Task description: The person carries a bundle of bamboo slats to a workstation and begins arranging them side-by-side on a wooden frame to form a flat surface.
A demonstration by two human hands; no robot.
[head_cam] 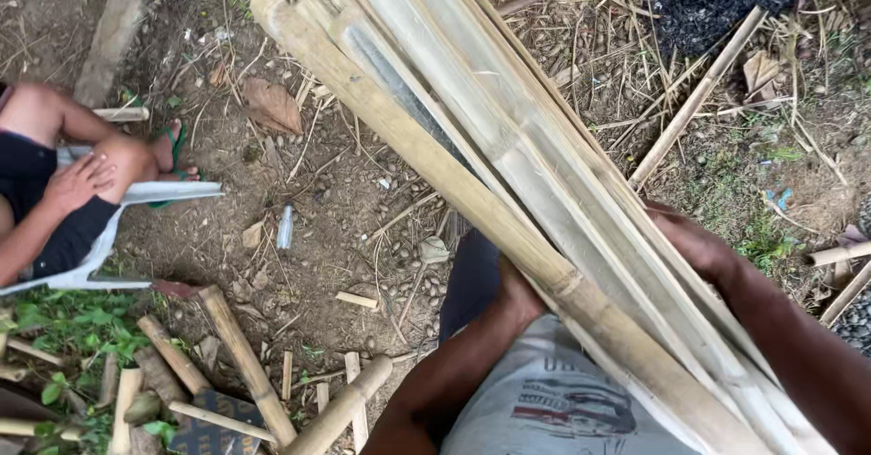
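Bamboo everywhere: a bundle of long pale split bamboo slats (508, 146) runs diagonally from top centre to the bottom right corner, where it's cut off by the frame. Left hand (519, 296) sits under the bundle and is mostly hidden by it, so can't tell how its fingers lie. Right hand (694, 242) grips the bundle's far edge, fingers tucked behind the slats. Short cut bamboo pieces (245, 364) litter the dirt bottom left, near another person's hand (80, 183) on a white plastic chair (168, 194).
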